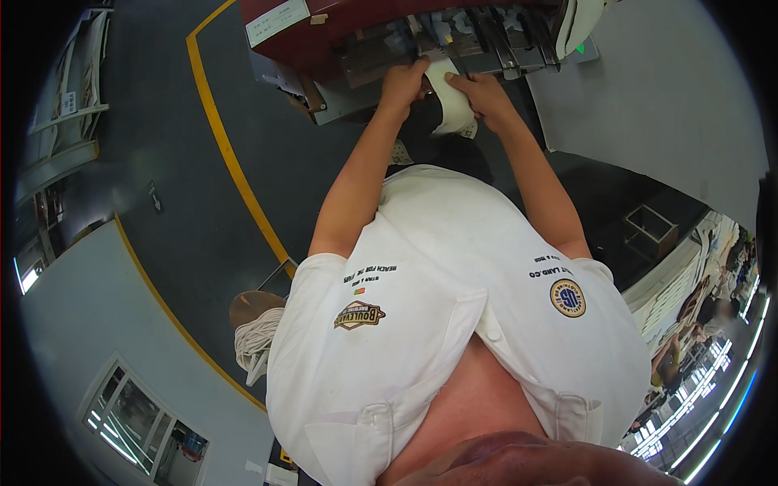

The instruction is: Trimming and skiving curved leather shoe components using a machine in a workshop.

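Observation:
A long, cream-white strip of flat material (450, 104) runs out from under the front of a dark red machine (356, 23) and hangs down toward me, curling at its lower end. My left hand (402, 89) is closed at the strip's left edge, near the machine, thumb uppermost. On the other side, my right hand (486, 100) pinches the right edge, its thumb lying on the strip's face. The undersides of both grips are hidden. Dark metal guide bars (501, 50) stick out of the machine just beyond my hands.
Pale curved pieces (574, 28) hang at the machine's right end, beside a grey surface (648, 105). A yellow line (217, 121) crosses the dark floor on the left. Bundled white cord (258, 336) sits at my left side, and a metal-framed box (651, 231) stands to the right.

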{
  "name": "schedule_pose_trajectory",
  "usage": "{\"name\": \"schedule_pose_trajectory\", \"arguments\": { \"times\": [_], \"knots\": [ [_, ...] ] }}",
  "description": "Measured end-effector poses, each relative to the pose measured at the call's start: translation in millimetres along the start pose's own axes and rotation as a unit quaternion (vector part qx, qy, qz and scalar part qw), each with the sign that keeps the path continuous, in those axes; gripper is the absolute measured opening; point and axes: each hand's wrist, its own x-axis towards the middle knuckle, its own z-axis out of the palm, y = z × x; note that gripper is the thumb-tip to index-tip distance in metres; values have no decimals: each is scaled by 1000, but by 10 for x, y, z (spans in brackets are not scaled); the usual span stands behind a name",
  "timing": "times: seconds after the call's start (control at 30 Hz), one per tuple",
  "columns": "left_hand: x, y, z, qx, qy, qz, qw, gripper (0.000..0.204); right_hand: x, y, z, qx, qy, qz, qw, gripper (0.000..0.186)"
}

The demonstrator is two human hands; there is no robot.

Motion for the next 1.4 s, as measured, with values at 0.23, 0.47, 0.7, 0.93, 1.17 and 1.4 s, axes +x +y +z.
{"name": "schedule_pose_trajectory", "arguments": {
  "times": [0.23,0.47,0.7,0.93,1.17,1.4],
  "knots": [
    [29,-110,-31,108,-2,48,993,38,511,116,97,-181,128,-149,964,40],
    [81,-222,-93,255,79,129,955,35,298,32,119,-136,83,-73,985,46],
    [12,37,-3,383,129,149,902,35,590,86,56,-249,131,-158,947,45],
    [34,52,32,410,157,188,879,35,571,37,124,-262,202,-170,928,44],
    [37,-51,-109,361,84,199,907,36,313,-73,40,-264,152,-189,933,41],
    [42,-68,20,367,124,201,900,36,382,11,103,-306,183,-159,921,44]
  ]
}}
